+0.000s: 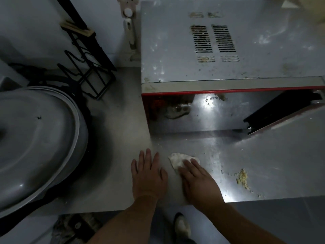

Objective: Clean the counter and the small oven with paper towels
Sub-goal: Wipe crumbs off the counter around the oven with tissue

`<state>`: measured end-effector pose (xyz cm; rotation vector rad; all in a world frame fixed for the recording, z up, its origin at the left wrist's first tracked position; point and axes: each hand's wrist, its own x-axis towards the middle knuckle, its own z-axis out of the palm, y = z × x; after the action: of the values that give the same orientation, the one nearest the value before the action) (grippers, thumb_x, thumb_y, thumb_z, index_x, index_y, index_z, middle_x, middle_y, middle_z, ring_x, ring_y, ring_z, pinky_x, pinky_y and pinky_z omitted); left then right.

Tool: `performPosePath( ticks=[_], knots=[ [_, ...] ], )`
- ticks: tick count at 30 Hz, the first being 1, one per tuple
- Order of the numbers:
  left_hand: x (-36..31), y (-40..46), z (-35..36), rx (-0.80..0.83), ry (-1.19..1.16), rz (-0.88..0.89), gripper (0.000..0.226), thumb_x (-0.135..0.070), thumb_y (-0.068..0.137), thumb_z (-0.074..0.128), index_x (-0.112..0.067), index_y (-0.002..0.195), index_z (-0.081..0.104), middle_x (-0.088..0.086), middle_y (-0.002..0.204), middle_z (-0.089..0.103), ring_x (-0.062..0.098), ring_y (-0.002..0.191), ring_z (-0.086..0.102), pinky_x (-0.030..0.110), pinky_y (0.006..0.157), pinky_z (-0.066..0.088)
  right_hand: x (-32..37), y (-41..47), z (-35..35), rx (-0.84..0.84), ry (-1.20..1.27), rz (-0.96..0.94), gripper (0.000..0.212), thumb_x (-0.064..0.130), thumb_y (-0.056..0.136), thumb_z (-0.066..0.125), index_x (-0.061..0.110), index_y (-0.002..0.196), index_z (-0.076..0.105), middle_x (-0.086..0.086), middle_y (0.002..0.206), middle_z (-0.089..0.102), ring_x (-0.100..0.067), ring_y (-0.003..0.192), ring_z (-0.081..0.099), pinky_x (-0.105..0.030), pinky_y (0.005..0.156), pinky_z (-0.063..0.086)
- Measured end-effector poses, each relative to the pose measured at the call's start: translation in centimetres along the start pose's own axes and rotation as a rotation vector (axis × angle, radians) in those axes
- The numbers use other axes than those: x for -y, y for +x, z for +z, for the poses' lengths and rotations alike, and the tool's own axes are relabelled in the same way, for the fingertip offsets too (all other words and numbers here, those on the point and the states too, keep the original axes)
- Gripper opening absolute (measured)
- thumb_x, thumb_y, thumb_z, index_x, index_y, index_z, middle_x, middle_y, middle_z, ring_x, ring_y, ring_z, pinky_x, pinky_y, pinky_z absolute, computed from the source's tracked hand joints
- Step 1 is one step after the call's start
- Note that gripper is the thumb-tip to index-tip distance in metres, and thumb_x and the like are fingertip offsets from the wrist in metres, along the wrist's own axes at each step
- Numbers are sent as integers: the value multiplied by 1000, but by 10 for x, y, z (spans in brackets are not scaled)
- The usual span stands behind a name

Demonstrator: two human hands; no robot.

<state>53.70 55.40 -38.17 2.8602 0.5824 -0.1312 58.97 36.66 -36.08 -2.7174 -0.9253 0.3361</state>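
Left hand (148, 175) flat on counter (116, 155), right hand (198, 182) pressing paper towel (177, 159), pot lid (38, 138) left

Left hand (148, 175) flat; right hand (198, 182) pressing down, fingers straight.

The oven (228, 50) stands on the table (119, 138) at 1 o'clock, the pot lid (35, 138) at 9 o'clock, the wire rack (88, 67) at 11 o'clock behind it.
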Motion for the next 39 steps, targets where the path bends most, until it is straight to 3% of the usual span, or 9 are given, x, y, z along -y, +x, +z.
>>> performPosePath(
  ticks=[4,9,13,19,22,26,29,35,39],
  knots=[
    [4,-6,-3,-60,-70,54,59,-39,88,39,-21,141,56,9,156,42,30,147,31,53,118,14,5,2,-10,-149,-13,11,29,22,78,56,16,98,76,-6,111,73,-30,107,67,-36,84,57],
    [33,-14,-10,-161,-116,131,53,-34,89,42,-20,138,60,8,155,44,28,147,31,51,118,19,20,26,-24,-101,-5,155,28,0,58,65,13,82,74,-6,80,72,-32,76,63,-31,62,53],
    [82,-8,-27,-152,-47,77,54,-34,90,42,-22,140,57,10,157,40,30,149,27,53,119,21,38,40,-35,-150,81,253,28,-6,71,67,11,93,73,-9,87,71,-32,82,63,-34,66,52],
    [146,-32,-26,-40,71,-64,62,-44,90,42,-23,149,47,17,158,36,39,150,20,60,119,15,108,79,-30,-337,220,84,27,14,86,55,16,111,67,-7,103,67,-27,95,60,-31,78,49],
    [172,-45,-19,12,110,-87,66,-53,94,32,-27,155,34,17,162,28,40,151,16,65,117,18,142,107,-23,-357,241,-7,36,8,88,60,13,123,63,-9,108,65,-25,98,56,-32,82,47],
    [180,-42,-14,25,106,-106,70,-59,97,26,-30,159,14,13,166,14,36,153,8,62,119,14,164,145,-8,-195,172,-5,36,6,87,59,10,121,67,-12,117,64,-31,107,56,-39,90,48],
    [180,-42,-14,6,98,-101,71,-59,96,30,-30,159,16,12,166,16,36,153,9,62,119,13,168,153,6,-54,96,-16,32,13,83,59,8,112,71,-14,118,62,-34,112,55,-40,94,48],
    [176,-39,-18,23,82,-111,74,-59,91,36,-30,158,22,12,165,20,36,152,14,62,118,13,157,140,4,-45,103,8,34,15,86,58,13,119,68,-10,119,65,-30,110,57,-38,93,46],
    [177,-40,-18,38,83,-110,75,-59,90,39,-30,158,24,13,165,20,37,152,14,63,118,12,140,111,11,-4,3,-11,34,19,81,65,15,115,69,-8,107,67,-31,101,56,-39,84,50]
  ],
)
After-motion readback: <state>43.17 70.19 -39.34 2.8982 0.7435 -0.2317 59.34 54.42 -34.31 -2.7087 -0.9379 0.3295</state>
